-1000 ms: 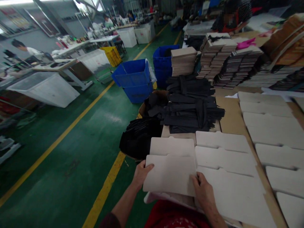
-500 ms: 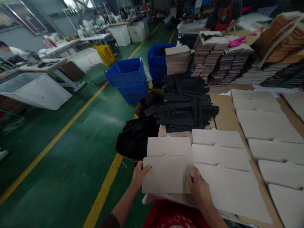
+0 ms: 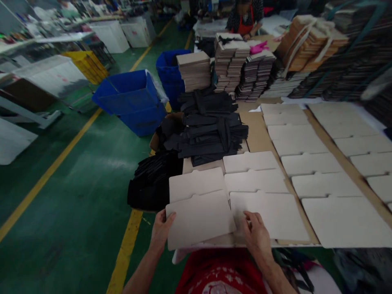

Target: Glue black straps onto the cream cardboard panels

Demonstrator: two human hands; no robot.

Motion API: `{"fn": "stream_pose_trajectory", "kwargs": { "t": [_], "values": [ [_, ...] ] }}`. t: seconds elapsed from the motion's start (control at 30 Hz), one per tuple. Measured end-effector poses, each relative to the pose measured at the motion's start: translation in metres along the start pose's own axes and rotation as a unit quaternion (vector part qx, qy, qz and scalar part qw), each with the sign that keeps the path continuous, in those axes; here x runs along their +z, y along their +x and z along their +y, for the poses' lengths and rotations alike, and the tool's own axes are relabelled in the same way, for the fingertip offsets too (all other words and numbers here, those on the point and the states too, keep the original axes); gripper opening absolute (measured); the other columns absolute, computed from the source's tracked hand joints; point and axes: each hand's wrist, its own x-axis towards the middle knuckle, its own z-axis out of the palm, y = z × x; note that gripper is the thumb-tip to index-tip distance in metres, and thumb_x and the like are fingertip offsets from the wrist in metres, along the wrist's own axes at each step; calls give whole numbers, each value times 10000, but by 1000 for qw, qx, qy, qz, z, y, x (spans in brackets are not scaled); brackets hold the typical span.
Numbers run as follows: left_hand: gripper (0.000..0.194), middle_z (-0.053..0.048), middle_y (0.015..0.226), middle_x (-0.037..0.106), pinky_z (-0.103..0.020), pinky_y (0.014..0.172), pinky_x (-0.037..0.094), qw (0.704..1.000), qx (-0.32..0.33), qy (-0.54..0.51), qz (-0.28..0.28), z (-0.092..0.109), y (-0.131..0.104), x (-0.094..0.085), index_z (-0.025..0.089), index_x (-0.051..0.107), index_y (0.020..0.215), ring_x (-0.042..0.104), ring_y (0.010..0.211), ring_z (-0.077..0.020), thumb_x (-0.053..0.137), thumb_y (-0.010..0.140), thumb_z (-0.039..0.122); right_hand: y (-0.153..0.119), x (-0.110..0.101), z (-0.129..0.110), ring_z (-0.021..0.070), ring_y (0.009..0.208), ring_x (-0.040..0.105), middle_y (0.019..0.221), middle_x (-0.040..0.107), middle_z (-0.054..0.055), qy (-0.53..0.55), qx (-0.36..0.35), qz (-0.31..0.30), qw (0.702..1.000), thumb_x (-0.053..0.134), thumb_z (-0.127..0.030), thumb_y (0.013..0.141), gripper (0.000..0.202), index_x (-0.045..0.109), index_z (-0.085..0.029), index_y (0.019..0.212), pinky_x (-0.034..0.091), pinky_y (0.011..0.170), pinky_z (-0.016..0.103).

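Observation:
My left hand [image 3: 161,230] grips the left edge of a flat beige board [image 3: 199,220], thumb on top and fingers beneath. That board has a small tab on its far edge. It lies slightly turned, overlapping another beige board [image 3: 196,183] behind it. My right hand [image 3: 256,234] is just off the held board's right corner, over the front board [image 3: 269,212] of the neighbouring column. Its fingers are loosely bent, thumb a little apart, with nothing visible between them.
More overlapping board rows [image 3: 324,179] cover the table to the right. Black strips [image 3: 211,139] are piled behind, with a container of black pieces [image 3: 153,179] at the left edge. Blue bins [image 3: 134,102] stand on the green floor. A person [image 3: 245,20] works beyond tall stacks [image 3: 229,65].
My right hand has let go of the front board's right side and moved off it. The board has tilted, its right end swinging away from me. My view has turned right.

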Motion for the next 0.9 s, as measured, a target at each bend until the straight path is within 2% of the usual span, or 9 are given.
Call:
{"fn": "stream_pose_trajectory", "kwargs": {
  "t": [0.13,0.2,0.27,0.37,0.43,0.5,0.57,0.7,0.9],
  "values": [
    [628,-206,1289,576,-489,978,499,995,24,49,83,1,-5,-7,126,495,1229,564,1203,-343,665,755,501,-13,-13,41,249,993,596,1116,603,153,13,-4,76,997,397,-438,964,371,597,-167,1121,494,943,426],
    [628,-227,1350,505,-553,1050,434,981,107,103,126,8,-13,-6,111,481,1255,445,1316,-388,651,780,486,-15,-19,61,291,1120,541,1170,586,186,-20,-13,130,991,412,-470,953,426,594,-140,1152,437,1021,481],
    [567,-199,1359,500,-553,1118,375,956,217,151,127,16,-27,3,124,506,1249,403,1352,-373,632,816,467,-13,-25,79,330,1187,501,1242,555,220,-69,12,185,980,406,-492,943,493,582,-108,1196,407,1035,526],
    [424,-137,1320,567,-492,1153,370,904,375,205,12,26,-52,33,172,534,1261,488,1302,-299,586,886,362,-6,-37,101,396,1246,457,1362,483,252,-145,93,228,958,408,-499,924,573,545,-78,1288,401,1009,574],
    [432,-118,1355,572,-462,1134,406,840,473,241,-108,31,-69,62,199,492,1339,499,1310,-262,539,916,268,1,-47,111,424,1252,448,1409,449,251,-186,146,218,947,422,-493,917,609,499,-79,1357,417,974,581],
    [524,-114,1464,503,-458,1155,386,781,519,276,-211,33,-82,91,206,425,1420,428,1390,-254,532,907,210,7,-56,117,425,1228,466,1408,458,236,-212,179,184,943,430,-475,921,608,470,-93,1393,438,937,569],
    [611,-121,1554,406,-481,1182,342,746,521,318,-266,34,-88,116,189,377,1468,330,1460,-275,560,886,209,13,-64,120,414,1199,487,1382,492,216,-225,195,140,944,426,-448,929,578,468,-110,1396,446,918,562],
    [715,-122,1623,294,-526,1191,291,704,514,391,-297,35,-86,143,201,360,1502,261,1491,-323,636,856,332,23,-73,124,402,1175,493,1300,553,199,-220,200,88,951,430,-424,936,537,481,-116,1372,450,900,553],
    [680,-60,1608,348,-505,1188,291,670,536,419,-297,38,-81,146,236,380,1500,296,1476,-296,603,881,409,38,-76,138,366,1130,513,1225,568,197,-192,182,88,960,484,-390,922,505,499,-109,1342,448,896,489]
  ]
}}
